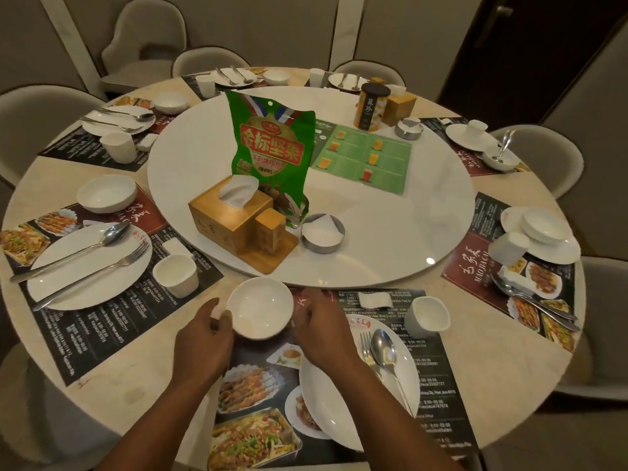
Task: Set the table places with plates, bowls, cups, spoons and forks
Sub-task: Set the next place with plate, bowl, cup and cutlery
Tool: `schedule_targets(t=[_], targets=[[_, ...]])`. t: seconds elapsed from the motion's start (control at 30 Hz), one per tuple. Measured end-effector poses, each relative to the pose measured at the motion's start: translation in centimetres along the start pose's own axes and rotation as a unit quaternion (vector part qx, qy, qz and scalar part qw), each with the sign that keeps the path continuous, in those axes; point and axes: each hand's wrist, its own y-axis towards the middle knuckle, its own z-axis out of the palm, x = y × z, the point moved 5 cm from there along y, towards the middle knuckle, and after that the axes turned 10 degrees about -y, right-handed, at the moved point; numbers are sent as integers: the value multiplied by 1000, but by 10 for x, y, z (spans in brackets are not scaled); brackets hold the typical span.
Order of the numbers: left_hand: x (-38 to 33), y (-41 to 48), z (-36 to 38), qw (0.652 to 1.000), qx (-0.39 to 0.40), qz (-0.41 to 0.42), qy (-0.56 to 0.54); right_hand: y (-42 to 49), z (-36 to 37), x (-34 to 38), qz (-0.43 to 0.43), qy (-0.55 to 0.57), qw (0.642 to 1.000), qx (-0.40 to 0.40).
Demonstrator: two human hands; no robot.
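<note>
A white bowl [260,307] sits at the top left corner of the printed placemat [438,379] at the near place. My left hand [204,338] grips its left rim with thumb and fingers. My right hand [323,328] curls around its right side. To the right lies a white plate [339,402] carrying a fork [368,351] and a spoon [385,351]. A white cup [426,316] stands above the plate, next to a small white rest [375,299].
A white turntable [390,232] fills the table's centre, holding a wooden tissue box [231,215], a green snack bag [272,144], a metal ashtray [323,232] and a green menu [367,158]. Other places around the rim hold plates, bowls, cups and cutlery. Grey chairs ring the table.
</note>
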Motion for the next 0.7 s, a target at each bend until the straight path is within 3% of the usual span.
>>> schedule_targets(t=[0.13,0.27,0.47,0.6,0.7], targets=[[-18,-40,11,997,-47,53,-30,-37,-36,-41,26,-25,998,-44],[-43,-94,58,992,28,112,-48,-77,-61,-110,117,-87,988,-47],[-44,-143,136,989,144,32,-16,-111,-58,-142,147,-115,982,12],[-50,-157,166,989,139,-43,-19,-107,-53,-147,147,-109,983,22],[-57,-158,167,993,110,-52,-6,-105,-55,-153,170,-70,982,38]])
